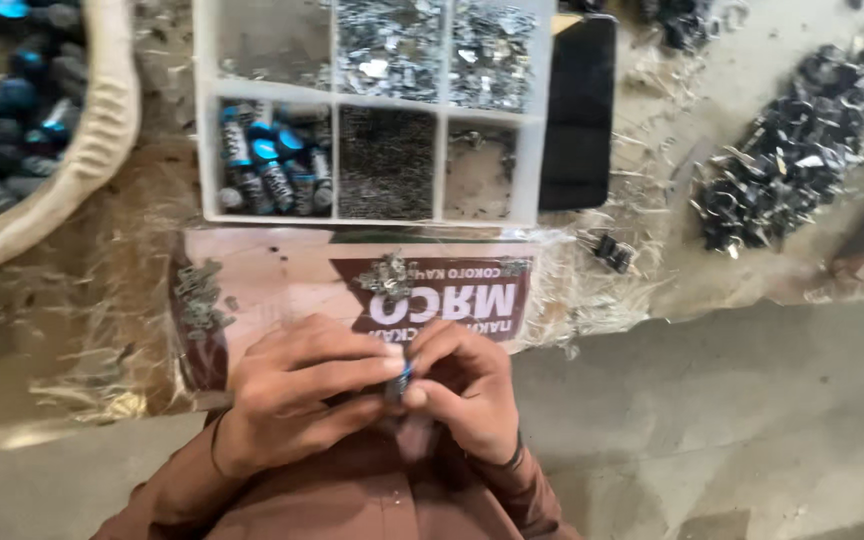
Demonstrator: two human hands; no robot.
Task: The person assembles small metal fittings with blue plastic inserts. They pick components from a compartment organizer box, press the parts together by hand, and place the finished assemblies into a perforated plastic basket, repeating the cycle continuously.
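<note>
Nearest, the left hand (297, 395) and right hand (462, 390) meet, fingertips pinched together on a small dark cylinder with a blue end (399, 380); beyond lies a pink and maroon printed plastic sack (282, 280); farther, a white compartmented plastic tray (527, 160) holds blue-tipped cylinders (267, 160) and metal scraps (422, 45); far right, a dark scrap heap (787, 155).

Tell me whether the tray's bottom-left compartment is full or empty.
Partly full: the bottom-left compartment of the white tray holds several blue-and-dark cylinders, leaning and lying.
</note>
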